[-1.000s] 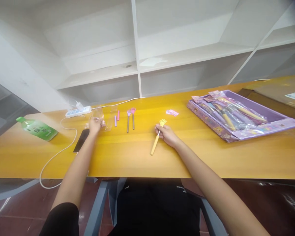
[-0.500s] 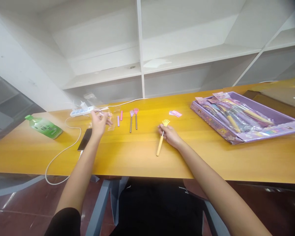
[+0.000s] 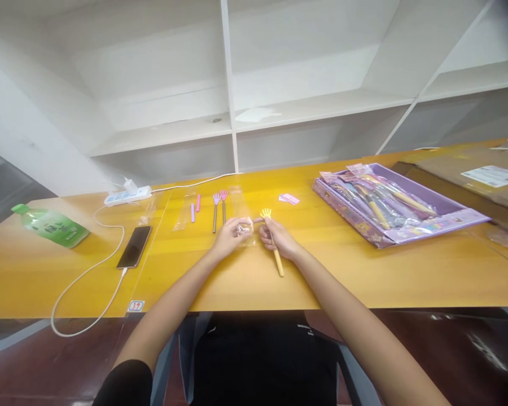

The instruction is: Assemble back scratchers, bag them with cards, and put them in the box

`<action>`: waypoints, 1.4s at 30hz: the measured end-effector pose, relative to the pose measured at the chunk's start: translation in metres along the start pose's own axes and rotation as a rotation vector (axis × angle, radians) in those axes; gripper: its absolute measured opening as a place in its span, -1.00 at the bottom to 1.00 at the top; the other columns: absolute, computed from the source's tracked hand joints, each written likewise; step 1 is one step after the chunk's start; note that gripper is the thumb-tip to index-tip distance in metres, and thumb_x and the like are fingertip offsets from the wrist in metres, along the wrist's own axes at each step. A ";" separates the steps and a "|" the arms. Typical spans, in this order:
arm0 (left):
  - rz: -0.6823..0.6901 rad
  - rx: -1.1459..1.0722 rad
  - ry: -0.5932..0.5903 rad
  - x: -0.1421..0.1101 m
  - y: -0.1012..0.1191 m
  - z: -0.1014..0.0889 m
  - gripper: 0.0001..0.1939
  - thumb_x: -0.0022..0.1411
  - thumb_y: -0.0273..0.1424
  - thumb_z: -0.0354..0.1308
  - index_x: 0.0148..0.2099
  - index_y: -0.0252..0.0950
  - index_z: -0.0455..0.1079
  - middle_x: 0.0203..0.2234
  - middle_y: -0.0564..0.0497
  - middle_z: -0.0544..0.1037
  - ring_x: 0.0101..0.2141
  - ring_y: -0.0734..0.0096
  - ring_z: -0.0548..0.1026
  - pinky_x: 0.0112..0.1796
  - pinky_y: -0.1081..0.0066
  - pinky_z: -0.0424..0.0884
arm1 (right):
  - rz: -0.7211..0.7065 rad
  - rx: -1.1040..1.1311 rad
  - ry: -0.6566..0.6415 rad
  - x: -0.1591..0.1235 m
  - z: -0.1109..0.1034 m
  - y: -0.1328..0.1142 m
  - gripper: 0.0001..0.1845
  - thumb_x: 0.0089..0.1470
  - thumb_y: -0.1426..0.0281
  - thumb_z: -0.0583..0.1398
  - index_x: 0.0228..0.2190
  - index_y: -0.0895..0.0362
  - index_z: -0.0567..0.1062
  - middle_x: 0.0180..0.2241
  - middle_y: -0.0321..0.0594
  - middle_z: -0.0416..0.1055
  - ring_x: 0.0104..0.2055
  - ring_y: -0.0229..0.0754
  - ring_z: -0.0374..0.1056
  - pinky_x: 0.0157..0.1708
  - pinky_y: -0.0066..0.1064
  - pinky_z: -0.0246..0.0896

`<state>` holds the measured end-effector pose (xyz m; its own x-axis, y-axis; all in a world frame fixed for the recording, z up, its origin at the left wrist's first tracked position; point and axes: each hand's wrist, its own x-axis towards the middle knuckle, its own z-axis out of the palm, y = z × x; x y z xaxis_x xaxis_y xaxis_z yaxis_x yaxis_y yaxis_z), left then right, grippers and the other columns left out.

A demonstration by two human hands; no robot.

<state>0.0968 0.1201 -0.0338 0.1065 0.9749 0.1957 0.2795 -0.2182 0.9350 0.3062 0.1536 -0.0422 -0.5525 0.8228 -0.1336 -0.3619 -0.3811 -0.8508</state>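
Observation:
My right hand point(image 3: 281, 240) is closed around the thin rod of a yellow back scratcher point(image 3: 278, 263), whose small hand-shaped head points away from me and whose handle hangs toward me. Close beside it, my left hand point(image 3: 228, 238) pinches a crinkled clear plastic wrapper point(image 3: 246, 228); its fingertips nearly meet the scratcher's head. Beyond the left hand lie a purple-headed back scratcher point(image 3: 215, 212) and a pink-headed back scratcher point(image 3: 224, 204), both with dark rods. Left of them rest a purple tube point(image 3: 192, 212) and a pink tube point(image 3: 198, 202).
A purple display box point(image 3: 442, 194) of wrapped back scratchers stands right, before a cardboard box point(image 3: 452, 163). Small pink cards point(image 3: 289, 198) lie mid-table. At left are a charging phone point(image 3: 134, 247), its white cable point(image 3: 93, 267), a power strip point(image 3: 128, 195) and a green bottle point(image 3: 53, 227). White shelves point(image 3: 161, 135) rise behind.
My left hand has come right from above the phone to beside my right hand, bringing a clear wrapper. My right hand still grips the yellow back scratcher. The view has shifted slightly right.

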 end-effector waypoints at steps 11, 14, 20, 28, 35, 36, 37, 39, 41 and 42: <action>-0.012 0.022 0.084 -0.015 -0.001 0.014 -0.71 0.35 -0.25 0.32 0.06 -0.20 0.52 -0.03 -0.14 0.61 -0.01 0.16 0.59 0.04 0.17 0.56 | 0.039 -0.192 0.030 -0.008 0.012 0.006 -0.39 -0.12 0.20 0.54 -0.10 0.05 0.44 -0.32 -0.32 0.51 -0.64 -0.45 0.07 -0.72 -0.52 -0.18; 0.044 0.250 0.136 -0.018 0.008 0.010 -0.76 0.37 -0.22 0.31 0.02 -0.18 0.57 -0.07 -0.14 0.52 -0.10 0.18 0.56 -0.11 0.22 0.58 | 0.033 -0.198 0.077 -0.007 0.011 0.008 -0.40 -0.14 0.22 0.53 -0.11 0.06 0.44 -0.36 -0.34 0.51 -0.65 -0.44 0.08 -0.71 -0.51 -0.17; 0.333 0.818 0.228 -0.017 0.020 0.003 -0.86 0.38 -0.27 0.31 -0.16 -0.22 0.62 0.05 -0.20 0.34 0.08 0.04 0.38 0.06 0.07 0.46 | 0.027 -0.384 0.175 -0.010 0.006 0.003 -0.42 -0.06 0.24 0.46 -0.04 0.08 0.41 -0.34 -0.31 0.51 -0.58 -0.36 0.22 -0.67 -0.50 -0.01; 0.544 1.252 -0.073 -0.013 0.023 0.010 -0.73 0.53 -0.38 0.07 -0.25 -0.28 0.50 -0.33 -0.10 0.50 -0.20 0.19 0.41 -0.21 0.23 0.31 | -0.037 -0.885 0.201 -0.008 -0.004 -0.003 -0.72 0.14 0.33 0.24 -0.11 0.14 0.46 -0.36 -0.27 0.50 -0.35 -0.16 0.40 -0.28 -0.35 0.30; 0.402 1.189 -0.130 -0.016 0.012 0.016 -0.87 0.49 -0.47 0.07 -0.14 -0.28 0.44 -0.30 -0.07 0.51 -0.21 0.19 0.47 -0.20 0.26 0.37 | -0.270 -1.203 0.268 -0.038 -0.004 -0.021 -0.72 0.30 0.38 -0.02 -0.45 0.06 0.34 -0.37 -0.17 0.30 -0.21 -0.03 0.32 -0.15 -0.23 0.28; 0.394 1.159 -0.130 -0.016 0.011 0.017 -0.87 0.49 -0.47 0.06 -0.14 -0.28 0.43 -0.29 -0.07 0.50 -0.21 0.20 0.48 -0.18 0.27 0.38 | -0.313 -1.209 0.271 -0.047 -0.003 -0.022 -0.73 0.32 0.37 -0.01 -0.41 0.07 0.39 -0.34 -0.16 0.31 -0.19 -0.03 0.33 -0.14 -0.23 0.30; 0.391 1.124 -0.127 -0.016 0.010 0.017 -0.87 0.49 -0.47 0.06 -0.15 -0.27 0.43 -0.28 -0.07 0.50 -0.20 0.20 0.48 -0.16 0.27 0.40 | -0.357 -1.213 0.275 -0.056 -0.002 -0.023 -0.73 0.34 0.37 0.00 -0.35 0.09 0.44 -0.31 -0.14 0.32 -0.18 -0.03 0.34 -0.13 -0.23 0.31; 0.385 1.038 -0.115 -0.016 0.008 0.018 -0.86 0.49 -0.46 0.06 -0.16 -0.27 0.42 -0.27 -0.07 0.50 -0.19 0.22 0.49 -0.13 0.27 0.42 | -0.422 -1.233 0.300 -0.072 0.003 -0.021 -0.70 0.39 0.34 0.01 -0.19 0.12 0.52 -0.26 -0.10 0.36 -0.20 -0.04 0.37 -0.15 -0.24 0.33; 0.356 0.946 -0.104 -0.015 0.006 0.020 -0.89 0.46 -0.47 0.10 -0.18 -0.27 0.42 -0.28 -0.06 0.50 -0.20 0.24 0.50 -0.12 0.28 0.44 | -0.444 -1.305 0.345 -0.084 0.009 -0.015 -0.66 0.44 0.32 0.02 -0.02 0.16 0.54 -0.20 -0.06 0.41 -0.26 -0.06 0.39 -0.21 -0.25 0.33; 0.333 0.908 -0.101 -0.016 0.006 0.021 -0.90 0.44 -0.49 0.13 -0.20 -0.28 0.42 -0.30 -0.05 0.50 -0.22 0.26 0.50 -0.13 0.30 0.44 | -0.439 -1.362 0.361 -0.088 0.012 -0.011 -0.63 0.45 0.31 0.02 0.04 0.16 0.54 -0.18 -0.05 0.43 -0.30 -0.07 0.40 -0.26 -0.27 0.31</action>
<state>0.1165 0.1028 -0.0378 0.3829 0.8577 0.3432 0.8454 -0.4751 0.2441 0.3498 0.0798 -0.0151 -0.3008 0.9009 0.3130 0.6348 0.4341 -0.6392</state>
